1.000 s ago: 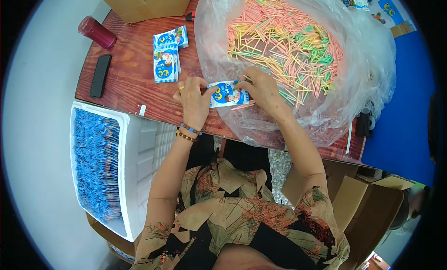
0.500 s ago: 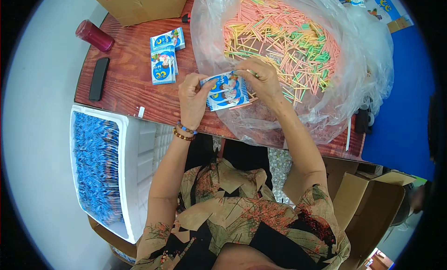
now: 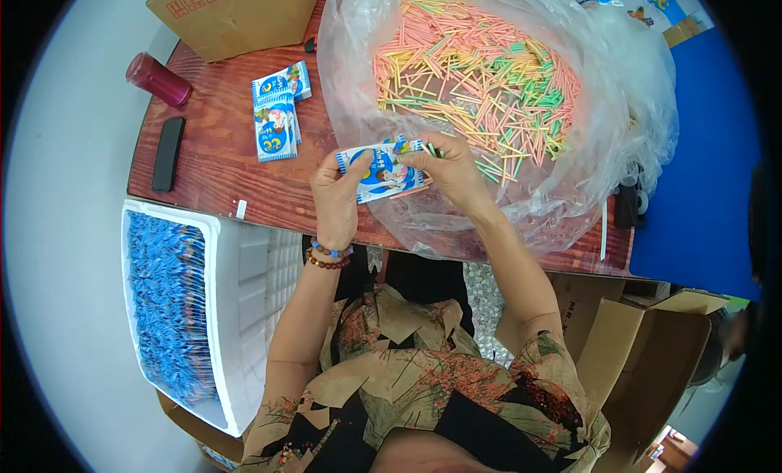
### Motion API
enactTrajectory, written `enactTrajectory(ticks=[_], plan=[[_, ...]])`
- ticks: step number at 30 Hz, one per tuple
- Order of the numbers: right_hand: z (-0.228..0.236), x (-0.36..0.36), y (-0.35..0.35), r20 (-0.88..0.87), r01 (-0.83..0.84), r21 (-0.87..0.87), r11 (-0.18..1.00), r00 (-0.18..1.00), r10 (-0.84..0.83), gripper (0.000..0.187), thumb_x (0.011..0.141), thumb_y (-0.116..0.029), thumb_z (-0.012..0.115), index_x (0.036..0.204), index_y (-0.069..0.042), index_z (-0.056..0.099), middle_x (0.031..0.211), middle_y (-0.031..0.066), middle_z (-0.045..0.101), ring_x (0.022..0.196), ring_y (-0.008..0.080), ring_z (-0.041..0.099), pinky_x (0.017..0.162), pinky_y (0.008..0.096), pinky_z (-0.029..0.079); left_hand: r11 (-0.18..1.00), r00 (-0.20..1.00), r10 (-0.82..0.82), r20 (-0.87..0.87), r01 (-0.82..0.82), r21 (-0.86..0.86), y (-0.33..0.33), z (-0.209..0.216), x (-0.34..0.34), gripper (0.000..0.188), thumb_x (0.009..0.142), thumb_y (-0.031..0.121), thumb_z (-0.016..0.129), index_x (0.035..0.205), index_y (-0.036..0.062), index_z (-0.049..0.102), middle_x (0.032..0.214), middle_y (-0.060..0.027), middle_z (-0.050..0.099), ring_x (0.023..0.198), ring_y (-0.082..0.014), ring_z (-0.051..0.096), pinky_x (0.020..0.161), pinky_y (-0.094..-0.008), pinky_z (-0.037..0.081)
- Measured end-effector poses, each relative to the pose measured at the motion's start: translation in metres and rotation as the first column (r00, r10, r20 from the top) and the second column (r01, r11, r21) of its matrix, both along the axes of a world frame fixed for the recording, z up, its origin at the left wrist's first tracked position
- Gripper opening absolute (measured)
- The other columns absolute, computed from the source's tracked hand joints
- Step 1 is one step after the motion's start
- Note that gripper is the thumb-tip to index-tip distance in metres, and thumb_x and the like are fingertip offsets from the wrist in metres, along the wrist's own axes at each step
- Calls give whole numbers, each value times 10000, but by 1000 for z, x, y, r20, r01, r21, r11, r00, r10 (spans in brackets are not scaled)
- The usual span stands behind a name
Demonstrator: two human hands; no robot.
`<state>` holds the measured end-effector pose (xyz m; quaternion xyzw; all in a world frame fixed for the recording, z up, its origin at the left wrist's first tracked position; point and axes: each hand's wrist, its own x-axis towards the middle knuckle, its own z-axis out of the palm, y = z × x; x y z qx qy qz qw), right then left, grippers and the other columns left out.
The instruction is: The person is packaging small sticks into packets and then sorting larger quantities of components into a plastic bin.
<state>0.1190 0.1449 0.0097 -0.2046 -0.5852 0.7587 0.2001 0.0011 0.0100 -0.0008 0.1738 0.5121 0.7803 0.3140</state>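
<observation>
My left hand grips the left end of a small blue and white printed packet, held just above the wooden table. My right hand pinches the packet's right end, with the tips of a few coloured sticks showing between its fingers at the packet's mouth. Just beyond lies a big clear plastic bag spread open, with a heap of pink, yellow and green sticks in it.
Several more blue packets lie on the table's left part, beside a black flat device and a dark red cylinder. A cardboard box stands at the back. A white bin of blue packets sits lower left; open cartons lower right.
Both hands have lifted the packet off the table and tilted it. My right hand has shifted to the packet's right end, with stick tips now at its mouth.
</observation>
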Motion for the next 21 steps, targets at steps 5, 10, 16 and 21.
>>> enactTrajectory(ticks=[5,10,16,21], plan=[[6,6,-3,-37,61,70,996,998,-59,135,856,-46,672,973,21,678,850,31,673,750,62,610,655,217,501,1000,994,24,110,-23,-13,2,5,12,82,891,59,634,941,2,667,869,-53,694,727,-91,651,640,-225,529],[9,11,-2,-48,54,122,991,998,-48,110,849,-76,690,930,-1,685,753,-31,605,661,32,522,573,204,412,999,983,41,181,-41,-3,3,0,14,118,918,104,614,924,-4,661,892,-67,693,752,-110,659,674,-249,541],[25,32,14,-124,122,243,962,988,-94,172,810,-97,722,966,-40,679,681,-66,522,610,24,427,549,195,327,997,938,-27,345,1,75,2,-5,9,181,945,160,587,916,-5,654,929,-90,690,814,-152,666,743,-303,550],[44,36,10,150,-208,420,883,976,159,210,823,-77,685,1031,-97,680,697,-22,586,651,39,512,577,240,404,994,933,-98,346,76,78,8,-3,12,198,956,176,571,940,-5,652,953,-101,689,857,-167,666,786,-337,545]])
